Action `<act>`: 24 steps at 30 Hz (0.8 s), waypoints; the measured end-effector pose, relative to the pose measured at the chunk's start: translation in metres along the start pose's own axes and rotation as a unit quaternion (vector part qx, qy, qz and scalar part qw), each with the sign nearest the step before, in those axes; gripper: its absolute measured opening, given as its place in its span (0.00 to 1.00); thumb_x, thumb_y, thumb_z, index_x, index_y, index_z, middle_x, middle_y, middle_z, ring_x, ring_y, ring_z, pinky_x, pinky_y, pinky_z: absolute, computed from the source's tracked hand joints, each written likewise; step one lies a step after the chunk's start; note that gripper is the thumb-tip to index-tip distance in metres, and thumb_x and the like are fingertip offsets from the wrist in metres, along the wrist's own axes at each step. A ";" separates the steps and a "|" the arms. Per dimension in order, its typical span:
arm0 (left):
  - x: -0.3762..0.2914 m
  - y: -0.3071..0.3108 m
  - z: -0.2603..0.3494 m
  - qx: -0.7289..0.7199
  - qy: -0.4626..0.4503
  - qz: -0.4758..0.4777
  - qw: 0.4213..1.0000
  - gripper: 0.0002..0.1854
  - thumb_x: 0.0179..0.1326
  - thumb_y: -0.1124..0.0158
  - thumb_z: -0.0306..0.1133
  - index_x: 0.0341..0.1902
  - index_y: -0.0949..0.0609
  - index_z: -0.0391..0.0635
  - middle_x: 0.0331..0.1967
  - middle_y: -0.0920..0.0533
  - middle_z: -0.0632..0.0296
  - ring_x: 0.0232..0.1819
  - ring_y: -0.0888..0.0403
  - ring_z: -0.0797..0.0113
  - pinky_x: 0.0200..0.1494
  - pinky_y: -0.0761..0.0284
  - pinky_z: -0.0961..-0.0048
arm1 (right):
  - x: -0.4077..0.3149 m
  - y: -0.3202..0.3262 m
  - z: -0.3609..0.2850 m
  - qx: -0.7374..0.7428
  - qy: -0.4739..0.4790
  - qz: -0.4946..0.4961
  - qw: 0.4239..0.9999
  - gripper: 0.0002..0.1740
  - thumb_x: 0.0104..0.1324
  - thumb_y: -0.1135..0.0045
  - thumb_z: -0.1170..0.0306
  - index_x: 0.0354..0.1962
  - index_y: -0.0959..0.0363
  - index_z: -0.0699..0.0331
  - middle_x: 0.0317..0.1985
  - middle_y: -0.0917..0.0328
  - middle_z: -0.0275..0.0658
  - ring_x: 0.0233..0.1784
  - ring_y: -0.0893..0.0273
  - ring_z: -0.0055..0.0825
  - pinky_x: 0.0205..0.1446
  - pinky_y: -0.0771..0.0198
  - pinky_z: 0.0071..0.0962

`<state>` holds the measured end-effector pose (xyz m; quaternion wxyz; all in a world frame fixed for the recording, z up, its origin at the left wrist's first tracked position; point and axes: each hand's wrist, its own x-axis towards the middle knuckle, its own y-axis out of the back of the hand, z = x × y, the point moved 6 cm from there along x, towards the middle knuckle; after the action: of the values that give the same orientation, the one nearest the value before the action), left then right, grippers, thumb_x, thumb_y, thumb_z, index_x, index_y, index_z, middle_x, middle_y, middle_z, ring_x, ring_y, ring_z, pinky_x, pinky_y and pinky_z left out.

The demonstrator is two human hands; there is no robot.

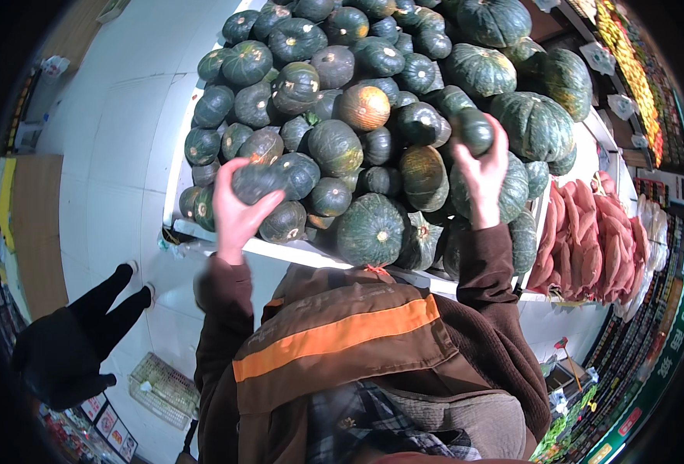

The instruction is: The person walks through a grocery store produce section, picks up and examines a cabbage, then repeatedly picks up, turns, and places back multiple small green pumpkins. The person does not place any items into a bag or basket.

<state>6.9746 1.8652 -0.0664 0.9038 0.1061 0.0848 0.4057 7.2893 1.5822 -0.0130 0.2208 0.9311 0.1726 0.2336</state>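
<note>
A large heap of green kabocha squashes (334, 148) fills the white display stand before me. At its near left part, my left hand (234, 203) is closed around a small dark green squash (256, 182), blurred by motion. On the right, my right hand (484, 168) grips another small dark green squash (473, 131) between thumb and fingers, beside larger ribbed squashes (532, 126). An orange-faced squash (365, 108) lies in the heap between the two hands.
Red sweet potatoes (594, 243) lie right of the squashes. The stand's white edge (295, 255) runs along my front. A person in dark clothes (66, 348) stands at the lower left, near a plastic basket (164, 391). Fruit shelves (629, 75) line the far right.
</note>
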 end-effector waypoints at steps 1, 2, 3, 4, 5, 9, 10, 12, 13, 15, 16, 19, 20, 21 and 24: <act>-0.001 -0.017 0.006 -0.096 0.052 0.009 0.994 0.39 0.45 0.16 0.32 0.62 0.25 0.43 0.57 0.23 0.57 0.60 0.24 0.63 0.61 0.26 0.63 | 0.003 0.011 0.002 -0.112 0.031 0.028 0.993 0.35 0.58 0.25 0.68 0.63 0.28 0.65 0.60 0.23 0.43 0.64 0.25 0.33 0.70 0.32 0.35; -0.002 -0.034 0.028 -0.076 -0.043 -0.018 0.996 0.39 0.48 0.18 0.32 0.65 0.27 0.43 0.59 0.23 0.57 0.61 0.25 0.63 0.61 0.25 0.63 | 0.003 0.016 0.004 -0.109 0.039 0.040 0.992 0.35 0.60 0.25 0.69 0.63 0.28 0.64 0.61 0.23 0.42 0.65 0.26 0.32 0.71 0.34 0.35; -0.006 -0.050 0.043 -0.076 -0.092 -0.030 0.992 0.40 0.52 0.20 0.31 0.69 0.28 0.43 0.61 0.23 0.56 0.63 0.25 0.64 0.60 0.24 0.64 | 0.001 0.017 0.003 -0.104 0.046 0.051 0.992 0.34 0.61 0.26 0.69 0.63 0.28 0.63 0.62 0.24 0.41 0.66 0.28 0.31 0.72 0.36 0.35; -0.013 -0.070 0.048 -0.157 -0.079 -0.099 0.979 0.40 0.54 0.22 0.31 0.71 0.29 0.44 0.62 0.23 0.56 0.63 0.24 0.63 0.60 0.24 0.64 | -0.002 0.011 0.001 -0.094 0.040 0.043 0.994 0.32 0.62 0.27 0.71 0.63 0.28 0.62 0.62 0.24 0.40 0.67 0.28 0.31 0.72 0.36 0.35; -0.020 -0.086 0.052 -0.230 -0.062 -0.185 0.954 0.40 0.56 0.23 0.30 0.73 0.30 0.45 0.63 0.24 0.55 0.62 0.24 0.62 0.59 0.23 0.65 | -0.008 0.004 -0.003 -0.088 0.034 0.035 0.995 0.31 0.63 0.28 0.72 0.63 0.27 0.62 0.63 0.24 0.40 0.67 0.28 0.31 0.72 0.36 0.35; -0.022 -0.057 0.031 0.032 -0.112 -0.131 0.985 0.33 0.57 0.24 0.29 0.69 0.23 0.44 0.64 0.23 0.56 0.64 0.22 0.64 0.59 0.22 0.66 | -0.045 -0.063 -0.041 -0.018 0.146 -0.135 0.980 0.32 0.60 0.29 0.73 0.62 0.27 0.63 0.64 0.25 0.45 0.69 0.28 0.40 0.73 0.35 0.40; -0.015 -0.038 0.017 0.049 -0.074 -0.084 0.993 0.33 0.58 0.25 0.28 0.69 0.23 0.44 0.64 0.23 0.55 0.64 0.22 0.63 0.59 0.22 0.66 | -0.053 -0.080 -0.047 -0.015 0.150 -0.173 0.973 0.32 0.59 0.29 0.71 0.62 0.27 0.64 0.63 0.25 0.47 0.69 0.28 0.42 0.72 0.34 0.41; 0.001 0.000 -0.005 0.087 -0.050 0.017 0.995 0.33 0.58 0.26 0.27 0.69 0.25 0.44 0.62 0.22 0.51 0.62 0.21 0.59 0.58 0.21 0.65 | -0.068 -0.106 -0.055 -0.015 0.134 -0.235 0.963 0.32 0.59 0.29 0.68 0.61 0.27 0.65 0.62 0.25 0.50 0.68 0.27 0.47 0.72 0.33 0.43; 0.009 0.013 -0.015 0.116 -0.034 0.057 0.991 0.33 0.58 0.27 0.27 0.70 0.26 0.43 0.59 0.21 0.48 0.60 0.20 0.55 0.57 0.21 0.63 | -0.075 -0.119 -0.058 -0.053 0.139 -0.266 0.952 0.31 0.58 0.29 0.66 0.59 0.26 0.65 0.60 0.24 0.49 0.65 0.26 0.48 0.68 0.30 0.45; 0.024 0.012 -0.022 0.221 -0.082 0.082 0.968 0.36 0.59 0.26 0.33 0.71 0.28 0.41 0.61 0.23 0.43 0.61 0.21 0.46 0.60 0.23 0.53 | -0.088 -0.133 -0.065 -0.202 0.201 -0.282 0.916 0.31 0.58 0.28 0.64 0.57 0.25 0.64 0.57 0.23 0.47 0.61 0.25 0.48 0.63 0.28 0.45; 0.033 0.000 -0.030 0.238 -0.076 0.047 0.967 0.37 0.59 0.26 0.35 0.71 0.28 0.42 0.63 0.24 0.43 0.62 0.22 0.45 0.61 0.24 0.52 | -0.091 -0.134 -0.068 -0.198 0.212 -0.261 0.921 0.30 0.57 0.27 0.63 0.56 0.25 0.63 0.54 0.23 0.45 0.58 0.24 0.47 0.60 0.28 0.43; 0.051 -0.026 -0.050 0.357 -0.055 0.081 0.929 0.34 0.55 0.27 0.37 0.66 0.25 0.41 0.61 0.23 0.42 0.57 0.25 0.40 0.60 0.28 0.47 | -0.094 -0.139 -0.068 -0.166 0.217 -0.251 0.929 0.30 0.57 0.26 0.63 0.55 0.25 0.64 0.53 0.23 0.46 0.55 0.23 0.47 0.59 0.27 0.42; 0.052 -0.029 -0.046 0.357 -0.111 0.112 0.921 0.31 0.50 0.27 0.37 0.60 0.22 0.42 0.57 0.22 0.42 0.54 0.26 0.39 0.56 0.28 0.46 | -0.094 -0.137 -0.068 -0.144 0.208 -0.229 0.940 0.27 0.58 0.27 0.64 0.53 0.24 0.64 0.53 0.22 0.47 0.55 0.22 0.47 0.59 0.25 0.40; 0.058 -0.028 -0.053 0.355 -0.079 0.089 0.927 0.32 0.48 0.25 0.39 0.59 0.22 0.44 0.53 0.22 0.43 0.56 0.27 0.37 0.59 0.29 0.46 | -0.093 -0.136 -0.067 -0.103 0.201 -0.224 0.948 0.24 0.59 0.28 0.67 0.52 0.22 0.66 0.53 0.21 0.49 0.57 0.21 0.47 0.60 0.24 0.39; 0.052 -0.006 -0.051 0.175 -0.037 0.168 0.969 0.32 0.51 0.21 0.39 0.59 0.22 0.44 0.51 0.22 0.44 0.55 0.23 0.41 0.59 0.25 0.50 | -0.091 -0.135 -0.047 0.080 0.030 -0.262 0.961 0.23 0.63 0.34 0.77 0.57 0.24 0.66 0.55 0.21 0.41 0.58 0.21 0.32 0.59 0.24 0.31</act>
<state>7.0010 1.9070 -0.1203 0.7927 0.2901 0.1022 0.5263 7.1606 1.6731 -0.0751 0.1935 0.8606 0.4352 0.1804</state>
